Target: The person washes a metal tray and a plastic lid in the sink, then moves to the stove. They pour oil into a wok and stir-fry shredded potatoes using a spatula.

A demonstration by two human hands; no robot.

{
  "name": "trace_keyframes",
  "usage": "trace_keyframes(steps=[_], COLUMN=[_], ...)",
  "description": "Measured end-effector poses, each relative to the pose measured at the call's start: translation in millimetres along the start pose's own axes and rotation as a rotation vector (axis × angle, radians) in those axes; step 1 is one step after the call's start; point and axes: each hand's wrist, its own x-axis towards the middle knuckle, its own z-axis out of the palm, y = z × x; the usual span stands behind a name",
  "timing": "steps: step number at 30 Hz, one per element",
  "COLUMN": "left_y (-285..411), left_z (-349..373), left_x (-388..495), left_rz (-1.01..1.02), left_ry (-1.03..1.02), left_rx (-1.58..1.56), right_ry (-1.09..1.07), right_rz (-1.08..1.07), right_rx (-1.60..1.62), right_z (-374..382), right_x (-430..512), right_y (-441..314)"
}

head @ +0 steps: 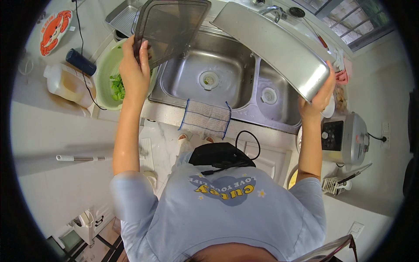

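Observation:
My left hand [136, 65] grips the rim of a dark translucent plastic lid [173, 29], tilted up above the left side of the sink. In my right hand [317, 95] is a deep rectangular stainless steel pan [271, 49], held by its right end. The pan is tipped on its side above the smaller basin [281, 108] and the faucet. Below and between my hands lies the large steel basin [180, 78], its drain strainer [209, 80] holding a bit of green scrap. A checked dishcloth [206, 118] hangs over the counter's front edge.
A green colander [104, 75] with chopped greens [117, 87] stands left of the sink. Near it are a plastic jug [67, 85], a dark blue cylinder [81, 61] and a shallow metal tray [122, 18]. An electric cooker [347, 139] stands at right; a faucet [273, 12] is behind the pan.

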Motion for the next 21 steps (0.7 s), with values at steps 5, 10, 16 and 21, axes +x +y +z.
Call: trace_keyframes(steps=[5,10,16,21], left_y=[-3.2,1.1,26.8,25.7], left_z=[-0.4,-4.7,-32.2,-89.8], left_x=[-16.0,-29.3,-50.7,-79.4], left_rz=[-0.070,-0.006,-0.350,-0.601], left_ry=[-0.019,-0.051,0.015,-0.207], left_rx=[-0.014,0.114,-0.326,-0.479], right_ry=[-0.110,-0.066,0.134,-0.151], right_rz=[0.128,0.481,1.487,1.814], right_rx=[-0.013,0.092,0.793,1.129], right_z=[-3.2,11.4,30.4,37.0], right_x=[-24.8,-74.0,-108.3,-87.9], right_y=[0.7,17.7,36.6,-18.9])
